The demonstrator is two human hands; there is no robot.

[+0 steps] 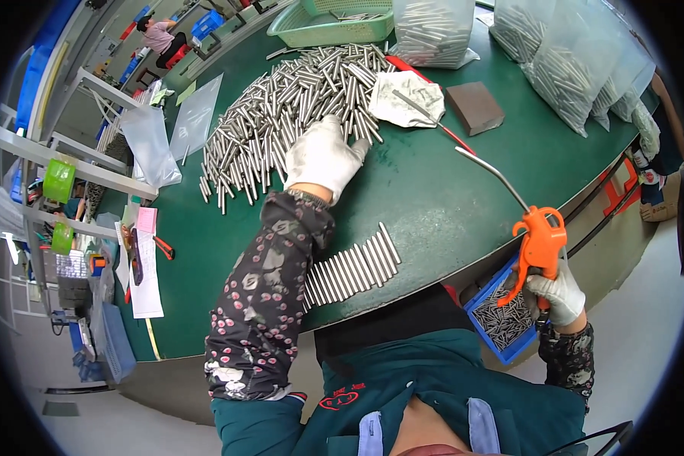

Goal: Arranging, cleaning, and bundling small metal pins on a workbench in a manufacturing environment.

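A large heap of loose steel pins (243, 137) covers the far middle of the green table. Over its near side lies my left hand (323, 158) in a white glove, touching the pins with the thumb spread to the right; the fingertips are partly hidden. Closer to me, a row of pins (353, 266) lies side by side by the table's front edge, its left end behind my sleeve. My right hand (558, 292), also gloved, is wrapped round the handle of an orange air blow gun (543, 239). The gun's bent metal nozzle (498, 176) points over the table toward the heap.
A brown block (475, 106) and a white cloth (406, 99) lie right of the heap. Bags of pins (570, 64) and a green basket (334, 29) stand behind. Below the table edge sits a blue bin (501, 315) of metal pieces. Papers (146, 266) lie left.
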